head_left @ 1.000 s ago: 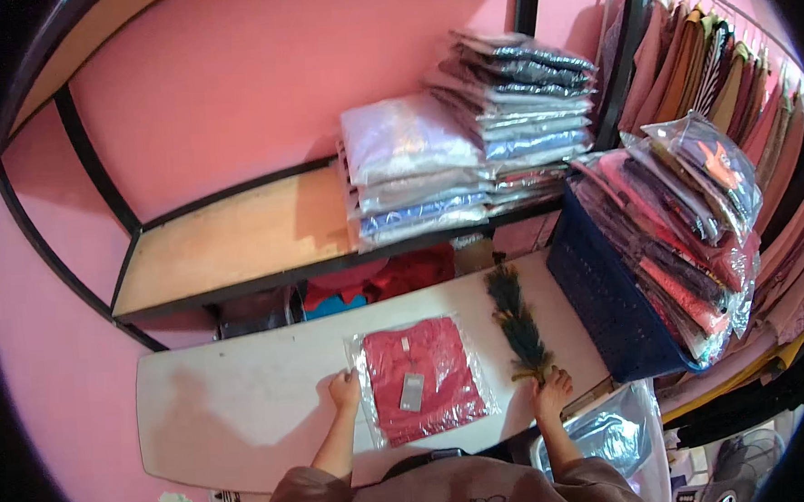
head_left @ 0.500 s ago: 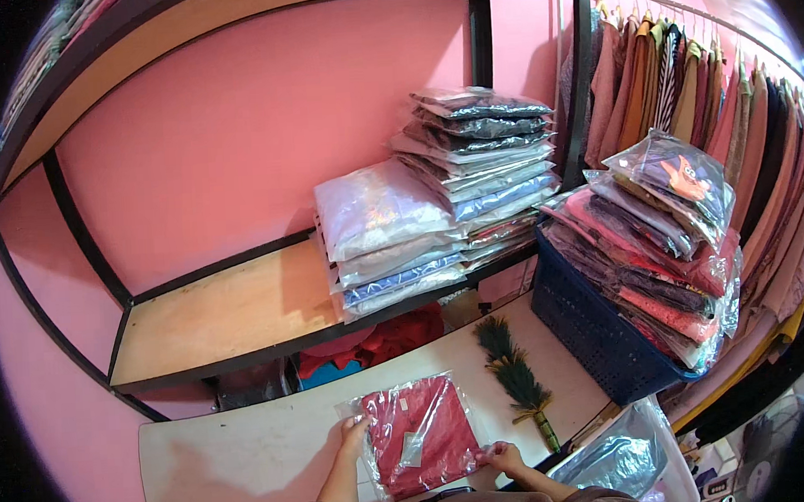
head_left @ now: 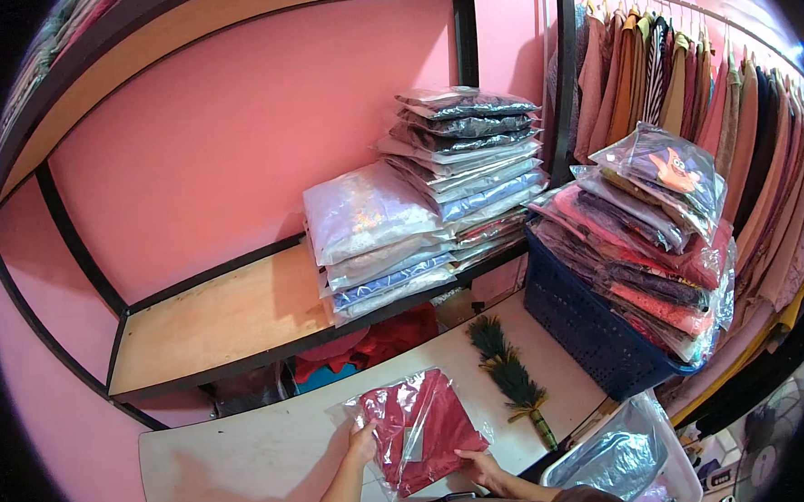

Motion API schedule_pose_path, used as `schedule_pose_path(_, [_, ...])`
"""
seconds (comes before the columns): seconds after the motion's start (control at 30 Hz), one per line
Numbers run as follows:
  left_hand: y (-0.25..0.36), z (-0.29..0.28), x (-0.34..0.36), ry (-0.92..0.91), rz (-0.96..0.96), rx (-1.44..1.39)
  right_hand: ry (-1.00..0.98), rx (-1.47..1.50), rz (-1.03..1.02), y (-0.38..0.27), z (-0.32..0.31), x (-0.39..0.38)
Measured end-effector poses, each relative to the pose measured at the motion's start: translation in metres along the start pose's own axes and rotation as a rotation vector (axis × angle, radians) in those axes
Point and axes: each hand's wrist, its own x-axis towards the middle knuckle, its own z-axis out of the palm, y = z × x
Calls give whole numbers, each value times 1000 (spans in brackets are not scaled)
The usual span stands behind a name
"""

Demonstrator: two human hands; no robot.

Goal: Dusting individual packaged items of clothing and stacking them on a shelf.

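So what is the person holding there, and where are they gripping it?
A clear plastic bag with a folded red garment, lifted off the white table. The left hand grips its left edge; the right hand holds its lower right corner.

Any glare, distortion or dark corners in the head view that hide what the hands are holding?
Head view: fisheye bends the shelf edges, corners go black; glare streaks the clear bag of red clothing, yet left hand and right hand gripping it read sharply.
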Motion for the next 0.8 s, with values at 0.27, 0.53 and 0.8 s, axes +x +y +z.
schedule_pose_path(0.27, [69, 111, -6, -311, 150, 7, -234, 101, -684, -65, 53, -35])
schedule_pose_path(0.53, [211, 283, -37, -624, 323, -89, -400, 108, -1068, -196, 144, -82])
schedule_pose_path(0.8, [324, 400, 15, -723, 431, 33, -547, 121, -1390, -344, 227, -94])
